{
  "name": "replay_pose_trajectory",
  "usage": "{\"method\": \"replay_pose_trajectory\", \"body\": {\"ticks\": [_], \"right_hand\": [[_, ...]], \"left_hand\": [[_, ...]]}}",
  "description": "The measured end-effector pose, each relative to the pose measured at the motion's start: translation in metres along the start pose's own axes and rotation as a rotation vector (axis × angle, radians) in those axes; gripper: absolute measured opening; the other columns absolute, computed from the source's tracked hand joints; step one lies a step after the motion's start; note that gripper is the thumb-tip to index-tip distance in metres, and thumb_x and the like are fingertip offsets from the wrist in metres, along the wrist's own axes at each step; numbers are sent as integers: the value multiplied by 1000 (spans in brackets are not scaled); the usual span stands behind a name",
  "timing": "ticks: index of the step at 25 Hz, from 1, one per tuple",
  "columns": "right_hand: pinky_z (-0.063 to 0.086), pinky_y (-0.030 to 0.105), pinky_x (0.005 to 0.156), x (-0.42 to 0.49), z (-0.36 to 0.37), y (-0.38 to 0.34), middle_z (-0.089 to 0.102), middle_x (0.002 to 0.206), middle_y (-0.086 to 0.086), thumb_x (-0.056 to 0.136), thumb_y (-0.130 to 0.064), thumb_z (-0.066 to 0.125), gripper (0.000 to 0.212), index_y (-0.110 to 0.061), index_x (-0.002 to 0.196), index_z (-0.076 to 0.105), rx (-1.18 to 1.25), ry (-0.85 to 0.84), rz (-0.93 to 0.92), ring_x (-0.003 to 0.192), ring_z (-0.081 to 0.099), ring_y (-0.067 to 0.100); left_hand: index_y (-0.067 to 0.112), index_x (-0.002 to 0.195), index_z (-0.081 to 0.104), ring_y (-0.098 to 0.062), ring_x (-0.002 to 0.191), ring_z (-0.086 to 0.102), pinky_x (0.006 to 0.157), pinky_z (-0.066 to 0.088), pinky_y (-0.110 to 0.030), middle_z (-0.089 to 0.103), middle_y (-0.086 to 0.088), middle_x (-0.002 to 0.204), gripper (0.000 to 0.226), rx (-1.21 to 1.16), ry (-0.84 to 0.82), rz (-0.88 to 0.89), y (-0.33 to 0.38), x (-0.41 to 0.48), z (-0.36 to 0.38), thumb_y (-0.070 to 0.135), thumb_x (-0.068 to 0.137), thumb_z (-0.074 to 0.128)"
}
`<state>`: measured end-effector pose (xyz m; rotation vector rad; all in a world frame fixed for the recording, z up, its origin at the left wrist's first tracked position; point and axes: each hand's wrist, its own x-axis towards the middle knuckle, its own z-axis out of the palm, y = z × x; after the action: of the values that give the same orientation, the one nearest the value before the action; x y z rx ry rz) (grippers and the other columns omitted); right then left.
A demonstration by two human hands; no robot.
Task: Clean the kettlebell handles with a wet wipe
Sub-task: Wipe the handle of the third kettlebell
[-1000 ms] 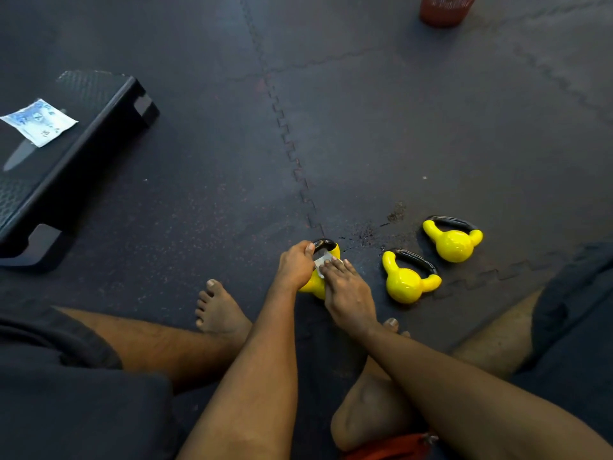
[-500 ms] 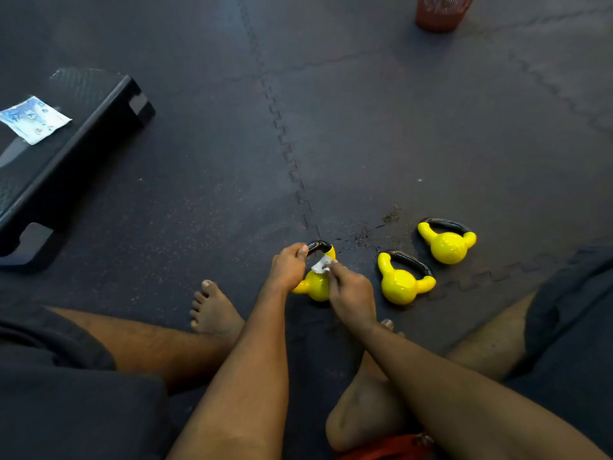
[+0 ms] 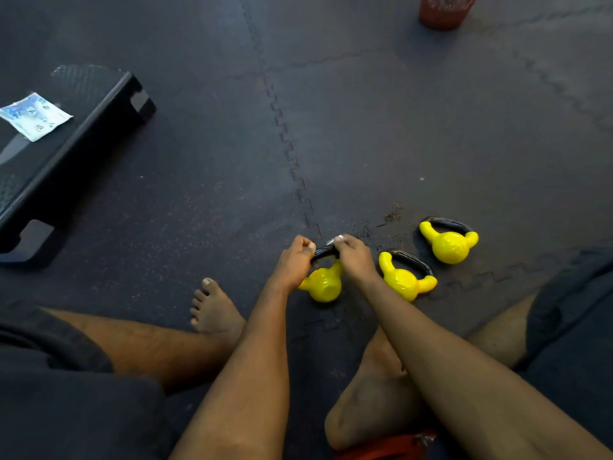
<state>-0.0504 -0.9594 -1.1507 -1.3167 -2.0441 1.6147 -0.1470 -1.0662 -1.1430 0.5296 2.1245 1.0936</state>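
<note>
Two hands share one black handle (image 3: pixel 322 252). The left hand (image 3: pixel 296 260) grips its left end with curled fingers. The right hand (image 3: pixel 355 260) pinches a pale wet wipe (image 3: pixel 335 241) over the handle's top, just beside the left thumb. The handle belongs to the nearest kettlebell (image 3: pixel 323 286), whose yellow body tilts toward the person; I cannot tell whether it rests on the mat (image 3: pixel 205 194) or hangs just off it.

The wipe shows only as a small bunched scrap, so it could slip from the pinch or skip part of the bar. The stretch under the left grip will probably stay unwiped unless that hand shifts. A damp handle on a tilted weight may also twist loose, and a bare foot (image 3: pixel 214 310) lies near.

To the right, the middle kettlebell (image 3: pixel 403 280) and the far kettlebell (image 3: pixel 449 245) lie on their sides with handles against the mat, where the undersides are easily missed. The likely wipe packet (image 3: pixel 34 116) sits on a black step platform (image 3: pixel 76 161) well apart, so a fresh wipe looks out of easy reach.
</note>
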Motion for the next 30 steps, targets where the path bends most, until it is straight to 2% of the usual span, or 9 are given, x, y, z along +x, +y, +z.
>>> {"method": "replay_pose_trajectory", "body": {"ticks": [5,9,12,16,18,23,25,27,30], "right_hand": [[35,34,69,13,-22,-7,51,69,4,97,-23,49,35,-16,63,55,-203,-329,112,74,44,19],[35,34,66,2,-33,-26,55,73,6,95,-21,52,27,-13,73,65,-235,-445,206,72,44,19],[42,36,69,3,-28,-35,65,91,16,97,-21,53,30,4,99,69,-319,-420,215,80,54,23],[55,45,88,2,-35,-29,66,118,23,95,-15,56,26,2,111,65,-57,-367,400,93,63,26],[55,44,90,2,-39,-28,66,117,20,96,-14,55,26,3,112,64,-20,-351,416,98,64,28],[46,35,67,-6,-31,-41,62,88,14,97,-19,53,23,-10,77,59,-186,-344,328,79,57,25],[55,42,83,-4,-32,-32,67,106,20,96,-17,54,17,-8,85,63,-71,-343,393,97,65,32],[53,50,94,-3,-38,-26,65,117,23,95,-16,55,19,-1,102,65,-33,-338,440,109,63,36],[55,46,87,0,-36,-29,66,104,18,94,-18,57,21,0,103,63,-96,-332,382,97,64,31]], "left_hand": [[17,92,53,-19,90,54,75,40,-29,59,-8,98,4,-70,142,70,-13,-10,12,17,96,53],[14,99,57,-19,96,53,78,38,-25,58,-12,107,12,-75,67,66,-24,-11,19,25,97,54],[11,106,59,-14,97,53,82,40,-26,59,-7,108,18,-107,-9,52,-22,-12,16,25,95,57],[16,101,62,-13,92,56,86,44,-32,61,3,94,13,-200,-33,20,-29,-12,10,27,93,60],[20,95,62,-13,90,55,86,44,-32,60,6,89,6,-212,-34,27,-29,-12,11,25,93,61],[23,93,60,-14,98,53,92,43,-33,57,-6,107,7,-165,-85,92,-20,-13,21,18,96,55],[15,96,61,-15,96,53,91,42,-30,58,-11,107,16,-220,-87,111,-21,-13,19,13,100,46],[9,97,62,-14,91,53,85,42,-24,60,-11,102,26,-297,-92,114,-23,-14,16,9,102,36],[6,100,63,-15,89,55,81,44,-23,62,-12,100,28,-317,-119,87,-20,-15,18,9,103,34]]}}
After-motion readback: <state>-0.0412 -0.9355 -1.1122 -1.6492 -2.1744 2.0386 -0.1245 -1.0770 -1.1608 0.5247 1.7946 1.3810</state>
